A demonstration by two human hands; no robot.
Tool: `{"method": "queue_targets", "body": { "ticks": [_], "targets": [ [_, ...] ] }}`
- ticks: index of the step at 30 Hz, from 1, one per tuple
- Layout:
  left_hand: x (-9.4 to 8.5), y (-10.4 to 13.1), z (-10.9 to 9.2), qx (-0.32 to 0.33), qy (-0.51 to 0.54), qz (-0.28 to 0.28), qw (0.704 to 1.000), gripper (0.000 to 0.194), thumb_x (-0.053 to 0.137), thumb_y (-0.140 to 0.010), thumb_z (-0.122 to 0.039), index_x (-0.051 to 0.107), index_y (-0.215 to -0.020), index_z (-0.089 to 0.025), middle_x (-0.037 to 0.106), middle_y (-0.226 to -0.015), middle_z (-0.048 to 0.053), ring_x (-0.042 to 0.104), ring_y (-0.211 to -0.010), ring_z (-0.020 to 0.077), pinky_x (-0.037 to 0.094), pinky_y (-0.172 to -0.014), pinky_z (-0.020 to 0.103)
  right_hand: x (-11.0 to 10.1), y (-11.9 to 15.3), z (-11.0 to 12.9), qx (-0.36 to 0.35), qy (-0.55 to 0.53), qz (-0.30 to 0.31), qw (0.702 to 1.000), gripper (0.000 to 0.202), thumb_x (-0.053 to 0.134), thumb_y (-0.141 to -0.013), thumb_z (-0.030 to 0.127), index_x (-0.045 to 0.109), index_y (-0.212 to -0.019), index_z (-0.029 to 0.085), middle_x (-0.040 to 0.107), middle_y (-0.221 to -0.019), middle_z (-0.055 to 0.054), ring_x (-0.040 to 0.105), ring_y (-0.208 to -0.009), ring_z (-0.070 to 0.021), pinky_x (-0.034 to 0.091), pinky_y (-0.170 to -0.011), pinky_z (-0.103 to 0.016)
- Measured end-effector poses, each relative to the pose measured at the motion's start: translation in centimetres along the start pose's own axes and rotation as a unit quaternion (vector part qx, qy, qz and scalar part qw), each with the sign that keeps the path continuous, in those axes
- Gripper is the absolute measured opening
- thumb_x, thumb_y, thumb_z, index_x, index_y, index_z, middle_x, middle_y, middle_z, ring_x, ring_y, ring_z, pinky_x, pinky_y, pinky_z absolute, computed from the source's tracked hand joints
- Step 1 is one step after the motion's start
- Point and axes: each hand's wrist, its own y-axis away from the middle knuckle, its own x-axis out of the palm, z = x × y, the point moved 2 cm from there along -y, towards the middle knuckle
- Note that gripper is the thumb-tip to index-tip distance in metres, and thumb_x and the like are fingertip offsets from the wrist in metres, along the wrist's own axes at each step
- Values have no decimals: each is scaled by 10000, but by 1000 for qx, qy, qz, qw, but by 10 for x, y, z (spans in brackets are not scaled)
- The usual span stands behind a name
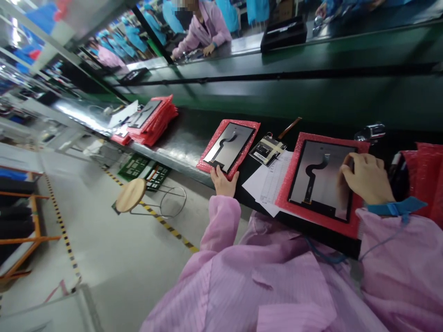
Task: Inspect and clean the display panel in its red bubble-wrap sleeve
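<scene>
Red bubble-wrap sheets carry the two flat panels the person is handling at the near edge of a dark green bench. The left hand grips the near edge of the left panel, fingers curled under its red bubble-wrap sheet with the thumb on top; a black flex cable curves across the grey face of this panel. The right hand lies on the right side of the right panel, fingers bent and pressing on its surface; whether they pinch anything I cannot tell. That panel rests on its own red sheet and shows a similar curved cable. A blue wrist strap circles the right wrist over the pink sleeve.

Between the two panels lie white printed papers and, just beyond them, a small circuit board. Farther left on the bench sits a stack of red-wrapped panels. Down on the floor to the left stands a round wooden stool. Across the bench, far away, another person in a pink coat works.
</scene>
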Motion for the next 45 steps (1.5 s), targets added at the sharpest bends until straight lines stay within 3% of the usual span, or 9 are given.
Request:
{"method": "queue_targets", "body": {
  "ticks": [4, 6, 15, 23, 28, 31, 34, 36, 45],
  "targets": [
    [-10, 7, 11, 49, -11, -20, 999, 299, 676, -908, -304, 712, -1158, -145, 634, -1315, 194, 579, -1307, 327, 426, -1156, 454, 1, 0, 0, -5, -2, -6, 1000, 422, 415, -965, 345, 572, -1298, 139, 576, -1327, -329, 505, -1181, -453, 440, -848, -534],
    [-14, 2, 12, 53, -14, -21, 998, 200, 616, -950, -304, 744, -1031, -174, 691, -1169, 152, 642, -1185, 294, 482, -1076, 410, 0, -1, 1, 8, 5, 3, 1000, 422, 416, -959, 345, 579, -1289, 138, 579, -1332, -316, 507, -1178, -448, 435, -849, -522],
    [-18, -19, 18, 62, -23, -30, 997, 305, 469, -1018, -326, 715, -953, -159, 707, -929, 108, 679, -849, 218, 527, -828, 328, -3, -1, 4, 29, 3, 32, 999, 406, 452, -960, 316, 583, -1291, 121, 558, -1387, -307, 489, -1233, -433, 445, -885, -511],
    [-24, 3, 10, 142, -28, -13, 989, 349, 504, -982, -357, 677, -722, -199, 676, -977, 124, 636, -1014, 259, 481, -1005, 384, 2, -1, 2, 34, 4, 15, 999, 402, 490, -943, 276, 599, -1294, 112, 577, -1384, -288, 517, -1258, -438, 483, -958, -548],
    [-12, -3, -36, 224, 16, -3, 974, 298, 475, -996, -346, 712, -901, -192, 678, -1034, 127, 619, -1028, 263, 484, -1041, 431, 7, -1, 1, 36, -3, 2, 999, 419, 473, -927, 293, 600, -1285, 116, 592, -1336, -259, 519, -1234, -436, 487, -948, -578],
    [12, -19, -75, 303, 34, 117, 945, 277, 562, -961, -320, 679, -1183, -203, 646, -1263, 128, 584, -1235, 267, 441, -1139, 447, 10, -1, 0, 37, -10, -15, 999, 435, 497, -918, 293, 598, -1306, 123, 600, -1326, -242, 524, -1232, -428, 491, -951, -582],
    [40, -34, -102, 291, -16, 253, 923, 674, 713, -873, -366, 492, -1477, -164, 430, -1575, 200, 360, -1512, 341, 315, -1239, 522, 12, -2, -2, 53, -22, -24, 998, 475, 534, -916, 295, 583, -1353, 115, 558, -1418, -235, 518, -1258, -430, 483, -983, -586],
    [52, -37, -108, 263, -50, 297, 917, 843, 742, -854, -432, 386, -1555, -129, 326, -1641, 243, 252, -1566, 386, 260, -1256, 565, 12, -6, -4, 78, -32, -39, 996, 499, 524, -933, 279, 557, -1395, 95, 524, -1472, -240, 512, -1271, -433, 473, -1001, -598],
    [46, -9, -110, 242, -113, 255, 929, 948, 713, -844, -547, 293, -1599, -157, 346, -1643, 227, 287, -1540, 421, 274, -1250, 593, 28, -32, -17, 156, -78, -102, 979, 374, 465, -916, 101, 630, -1251, 89, 626, -1231, -214, 558, -1172, -361, 464, -1014, -544]
  ]
}}
